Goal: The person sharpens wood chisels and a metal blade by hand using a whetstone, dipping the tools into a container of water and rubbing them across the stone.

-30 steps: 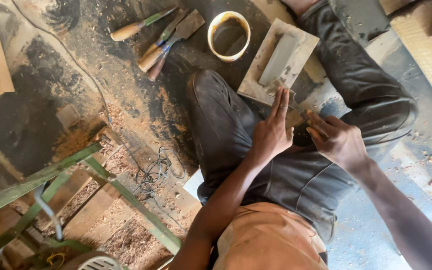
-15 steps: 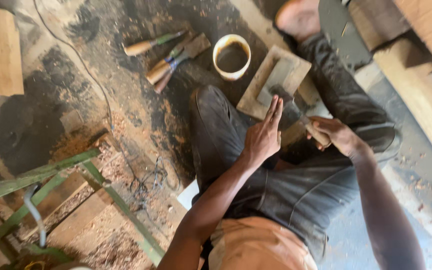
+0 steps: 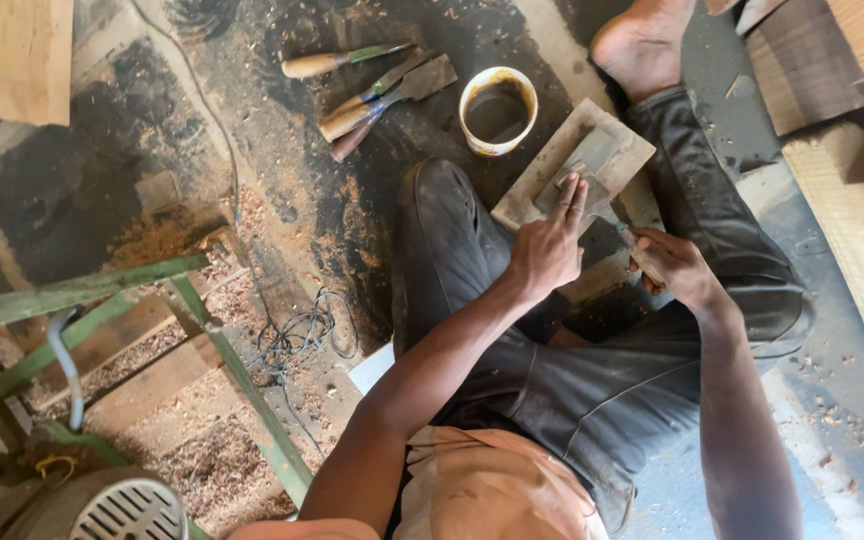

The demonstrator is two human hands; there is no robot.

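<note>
I sit on the floor with a flat wooden block (image 3: 552, 165) between my knees. A grey sharpening stone (image 3: 597, 150) is set into its top. My left hand (image 3: 549, 245) presses two fingertips down on a chisel blade (image 3: 592, 200) lying on the stone. My right hand (image 3: 674, 268) grips the chisel's wooden handle just behind the blade. My bare foot (image 3: 642, 45) rests beyond the block.
A small round tin (image 3: 497, 110) with dark liquid stands left of the block. Three wooden-handled chisels (image 3: 372, 90) lie further left. A green metal frame (image 3: 192, 310) and a motor (image 3: 117, 505) stand at the lower left. Planks (image 3: 862, 150) lie on the right. Sawdust covers the floor.
My view has shifted so the block, tin and chisels sit lower in the picture. Both hands stay on the chisel, which has slid along the stone.
</note>
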